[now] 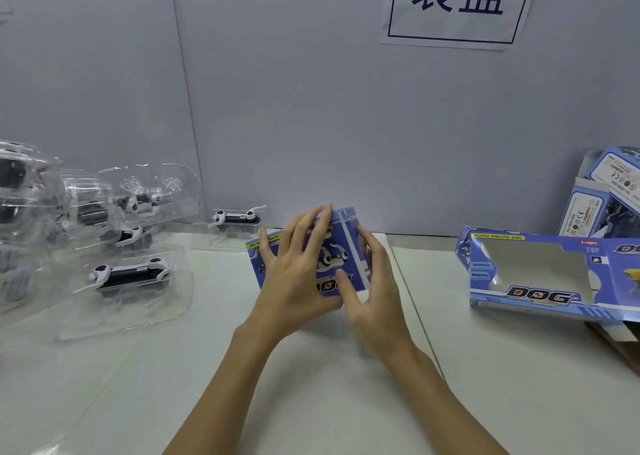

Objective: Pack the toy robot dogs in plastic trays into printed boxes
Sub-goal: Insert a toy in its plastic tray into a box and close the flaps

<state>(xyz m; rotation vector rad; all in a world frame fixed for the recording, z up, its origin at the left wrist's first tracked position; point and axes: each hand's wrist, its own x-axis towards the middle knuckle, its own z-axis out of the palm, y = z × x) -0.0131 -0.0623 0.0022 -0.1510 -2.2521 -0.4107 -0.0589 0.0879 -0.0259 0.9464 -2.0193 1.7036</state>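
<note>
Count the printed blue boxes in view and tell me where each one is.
4, though more may be cut off at the right edge. One box is held between both hands at centre; one empty windowed box lies at right; two more are stacked behind it.

The table's [329, 402] near edge lies bare between and beside the forearms. Its left side is crowded with clear trays [128, 281] holding toy dogs, stacked toward the far left corner. An open box [540, 274] and more boxes [602, 198] block the right side. The wall [311, 125] closes the far edge.
</note>
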